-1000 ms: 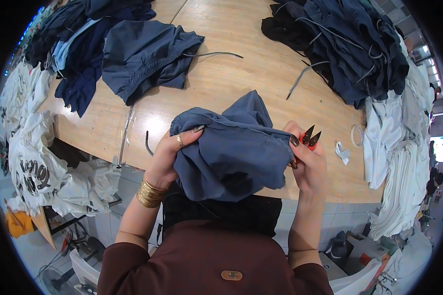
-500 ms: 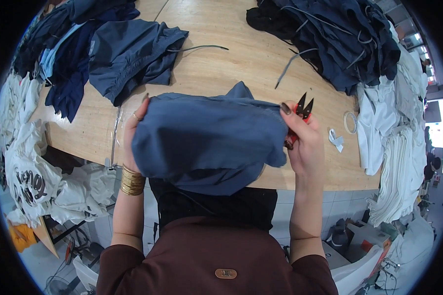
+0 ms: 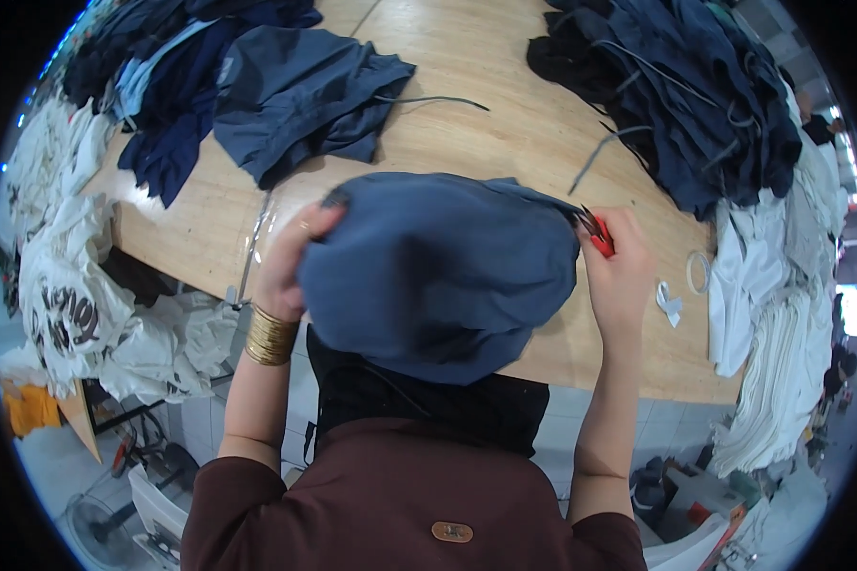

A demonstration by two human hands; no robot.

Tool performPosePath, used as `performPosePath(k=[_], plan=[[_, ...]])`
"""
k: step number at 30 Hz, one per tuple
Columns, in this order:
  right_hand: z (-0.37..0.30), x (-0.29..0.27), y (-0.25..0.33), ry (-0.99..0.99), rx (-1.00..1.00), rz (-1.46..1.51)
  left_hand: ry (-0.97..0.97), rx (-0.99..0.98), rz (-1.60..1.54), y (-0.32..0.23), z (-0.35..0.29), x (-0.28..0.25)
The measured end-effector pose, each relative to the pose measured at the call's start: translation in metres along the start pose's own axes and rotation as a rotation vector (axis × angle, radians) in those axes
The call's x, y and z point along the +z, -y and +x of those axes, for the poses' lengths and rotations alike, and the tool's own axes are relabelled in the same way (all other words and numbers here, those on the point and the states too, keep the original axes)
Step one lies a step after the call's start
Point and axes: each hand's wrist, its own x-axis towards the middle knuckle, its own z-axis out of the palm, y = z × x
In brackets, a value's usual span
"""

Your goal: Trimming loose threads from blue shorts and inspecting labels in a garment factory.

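A blue-grey cloth garment (image 3: 467, 257), bunched and rounded, hangs between my two hands above the table's near edge. Its exact kind does not show. My left hand (image 3: 300, 252) grips the garment's left side, the fingertips partly behind the cloth. At the right end, my right hand (image 3: 619, 262) pinches the garment's upper corner. That same hand also carries red-handled thread snips (image 3: 598, 236), their dark blades pointing up and left beside the cloth. Beyond the left hand lies a similar blue-grey garment (image 3: 305, 100) with a gathered waistband and a loose drawstring.
Dark garments with cords are heaped (image 3: 686, 105) at the far right of the wooden table (image 3: 467, 133). White cloth stacks (image 3: 762, 352) hang over the right edge, near a tape roll (image 3: 699, 273) and a white scrap (image 3: 668, 305). White printed garments (image 3: 76, 295) fill the left side.
The held garment has swung and bulged into a rounder shape. My right hand has turned, bringing the snips' blades lower and leftward. The whole view has shifted slightly.
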Motion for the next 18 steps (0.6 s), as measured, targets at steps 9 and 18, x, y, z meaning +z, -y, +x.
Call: performPosePath(k=[9,18], plan=[[-0.024,-0.029,0.067,0.307,0.114,1.573,0.288,0.0,-0.066,0.025,-0.009,0.048],[0.05,-0.043,0.212,2.528,0.275,0.166,0.147,0.08,0.2,0.037,-0.006,0.061]])
